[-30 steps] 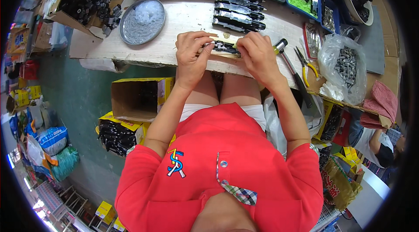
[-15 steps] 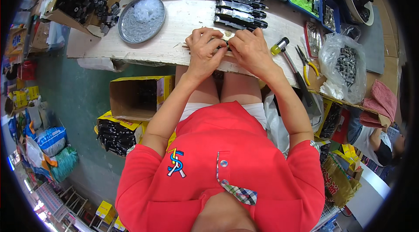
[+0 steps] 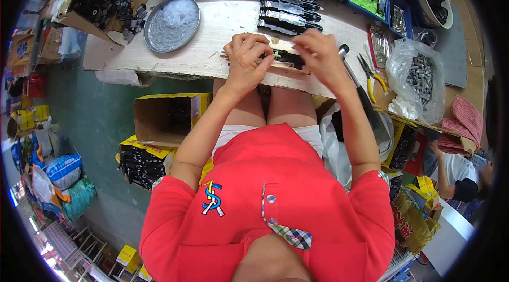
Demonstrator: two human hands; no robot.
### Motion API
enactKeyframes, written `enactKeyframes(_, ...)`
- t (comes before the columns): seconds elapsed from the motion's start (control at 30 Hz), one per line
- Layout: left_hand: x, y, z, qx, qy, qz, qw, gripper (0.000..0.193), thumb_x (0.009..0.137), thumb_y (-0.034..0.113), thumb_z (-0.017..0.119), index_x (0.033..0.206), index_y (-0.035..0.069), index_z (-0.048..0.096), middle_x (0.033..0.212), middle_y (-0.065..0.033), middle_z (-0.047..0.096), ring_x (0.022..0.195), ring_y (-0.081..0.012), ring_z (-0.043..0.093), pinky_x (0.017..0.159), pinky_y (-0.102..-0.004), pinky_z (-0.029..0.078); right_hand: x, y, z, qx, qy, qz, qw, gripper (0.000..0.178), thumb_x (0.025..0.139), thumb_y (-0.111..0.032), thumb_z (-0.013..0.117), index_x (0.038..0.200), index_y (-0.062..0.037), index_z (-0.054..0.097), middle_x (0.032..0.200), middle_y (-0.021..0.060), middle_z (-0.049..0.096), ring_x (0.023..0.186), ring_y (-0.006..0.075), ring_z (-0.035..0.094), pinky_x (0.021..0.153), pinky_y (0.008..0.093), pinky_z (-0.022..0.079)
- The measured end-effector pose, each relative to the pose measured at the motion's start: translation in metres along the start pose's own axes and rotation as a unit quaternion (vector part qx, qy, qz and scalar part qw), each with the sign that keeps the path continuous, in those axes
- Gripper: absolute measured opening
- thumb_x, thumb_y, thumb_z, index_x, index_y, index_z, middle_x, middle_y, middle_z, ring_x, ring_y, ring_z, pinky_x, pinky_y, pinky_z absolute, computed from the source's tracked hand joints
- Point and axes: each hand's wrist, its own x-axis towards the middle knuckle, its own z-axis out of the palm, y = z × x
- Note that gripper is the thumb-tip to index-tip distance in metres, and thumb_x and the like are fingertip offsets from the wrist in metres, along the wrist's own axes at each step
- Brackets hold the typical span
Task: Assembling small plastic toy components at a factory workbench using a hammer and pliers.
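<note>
At near edge of worktop (image 3: 228, 11), black elongated part (image 3: 290, 58) is laid crosswise, its left end clamped in grip of left hand (image 3: 245, 60). Right hand (image 3: 325, 58), motion-blurred, is held just beside right end; whether its grip is together or apart cannot be told. Beyond, similar black parts (image 3: 289, 11) are lined up. At right, hammer (image 3: 361, 92) and yellow-handled pliers (image 3: 373, 81) are laid.

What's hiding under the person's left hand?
Part of a black piece pokes out to the right of the left hand. Whatever lies beneath the hand is covered, so I can't tell how far the piece reaches.
</note>
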Motion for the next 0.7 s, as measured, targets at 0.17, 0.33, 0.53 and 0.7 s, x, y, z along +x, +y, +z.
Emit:
enactKeyframes(0.17,0.006,0.004,-0.005,0.026,-0.024,0.009,0.999,0.012,0.066,0.014,0.067,0.078,0.013,0.066,0.094,0.0026,0.056,0.098,-0.0215,0.043,0.083,-0.0381,0.025,-0.022,0.010,-0.045,0.032,0.054,0.086,0.994,0.005,0.074,-0.005,0.063,0.078,-0.0017,0.063,0.070,0.0098,0.059,0.057,0.0233,0.057,0.053,0.0300,0.043)
enactKeyframes(0.33,0.015,0.004,-0.006,0.065,-0.067,0.009,0.996,0.014,0.065,0.017,0.070,0.079,0.013,0.068,0.091,0.0028,0.056,0.095,-0.0193,0.043,0.081,-0.0353,0.025,-0.048,0.022,-0.060,-0.016,0.051,0.126,0.991,0.005,0.075,-0.003,0.061,0.078,-0.0008,0.062,0.071,0.0104,0.058,0.059,0.0247,0.056,0.055,0.0301,0.043)
enactKeyframes(0.53,0.021,0.004,-0.007,0.087,-0.108,0.046,0.989,0.010,0.064,0.014,0.070,0.074,0.014,0.067,0.086,0.0020,0.053,0.090,-0.0196,0.045,0.078,-0.0369,0.028,-0.072,0.045,-0.110,-0.111,0.121,0.163,0.973,0.008,0.078,-0.004,0.059,0.084,0.0000,0.061,0.074,0.0115,0.057,0.065,0.0237,0.057,0.059,0.0303,0.044)
enactKeyframes(0.7,0.015,0.004,-0.010,0.118,-0.086,0.098,0.984,0.013,0.066,0.016,0.069,0.078,0.015,0.064,0.091,-0.0001,0.052,0.093,-0.0215,0.045,0.077,-0.0386,0.029,-0.134,0.143,-0.192,-0.395,0.147,0.289,0.860,0.014,0.080,-0.009,0.055,0.090,-0.0054,0.064,0.085,0.0126,0.060,0.079,0.0298,0.059,0.069,0.0374,0.045)
